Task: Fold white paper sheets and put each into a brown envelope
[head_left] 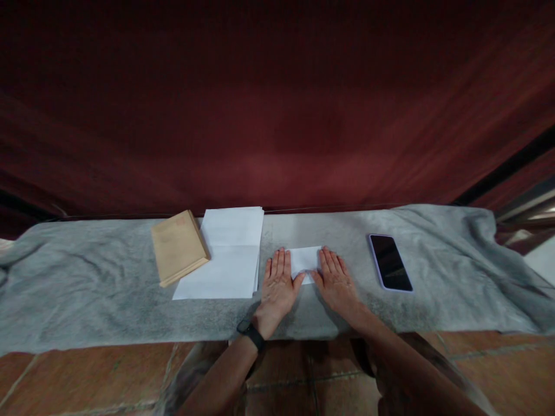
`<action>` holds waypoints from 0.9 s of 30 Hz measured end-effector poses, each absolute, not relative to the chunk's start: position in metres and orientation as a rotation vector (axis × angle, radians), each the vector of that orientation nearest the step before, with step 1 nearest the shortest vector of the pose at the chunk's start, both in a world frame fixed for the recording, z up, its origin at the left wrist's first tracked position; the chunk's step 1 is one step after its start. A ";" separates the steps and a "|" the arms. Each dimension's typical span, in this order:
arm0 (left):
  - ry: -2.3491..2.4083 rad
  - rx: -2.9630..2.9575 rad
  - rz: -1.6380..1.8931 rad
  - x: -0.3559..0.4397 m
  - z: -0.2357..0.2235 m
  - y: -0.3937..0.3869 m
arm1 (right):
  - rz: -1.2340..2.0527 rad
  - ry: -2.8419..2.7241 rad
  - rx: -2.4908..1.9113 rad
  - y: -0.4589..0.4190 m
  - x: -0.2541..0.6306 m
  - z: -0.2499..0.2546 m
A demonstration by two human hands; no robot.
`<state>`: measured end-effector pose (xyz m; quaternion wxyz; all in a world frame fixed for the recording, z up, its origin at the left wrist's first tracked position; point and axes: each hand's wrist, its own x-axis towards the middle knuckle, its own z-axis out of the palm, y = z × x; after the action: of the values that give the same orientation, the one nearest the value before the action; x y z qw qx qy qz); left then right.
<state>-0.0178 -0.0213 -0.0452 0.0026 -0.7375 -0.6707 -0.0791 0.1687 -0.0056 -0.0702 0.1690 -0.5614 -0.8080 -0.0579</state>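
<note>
A small folded sheet of white paper [304, 259] lies on the grey cloth in front of me. My left hand [280, 282] rests flat on its left end, fingers stretched forward, thumb turned inward. On the right end lies my right hand [337, 281], also flat with its fingers extended. Both thumbs touch the paper near its front edge. The paper's two ends are hidden under my hands. Just left of my left hand is a stack of white paper sheets [229, 268], the top one showing a crease across it.
A pile of brown envelopes [178, 242] overlaps the left side of the stack. To the right lies a phone [390, 263] with a dark screen and purple case. The grey cloth [95, 289] covers a long narrow surface against a dark red backdrop [277, 127]. Tiled floor [108, 378] shows below.
</note>
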 end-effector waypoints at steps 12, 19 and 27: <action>-2.096 -2.322 -0.209 -0.019 -0.043 -0.022 | -0.150 -2.304 -1.597 -0.006 0.182 -0.061; -2.068 -2.303 -0.223 -0.019 -0.046 -0.022 | -0.058 -2.492 -1.306 -0.025 0.174 -0.059; -2.057 -2.272 -0.265 -0.028 -0.045 -0.023 | -0.060 -2.440 -1.378 -0.031 0.184 -0.063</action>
<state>-0.0282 -0.0233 -0.0450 0.0326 -0.7381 -0.6684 -0.0862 0.1841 -0.0313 -0.0629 0.1686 -0.4848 -0.8580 -0.0210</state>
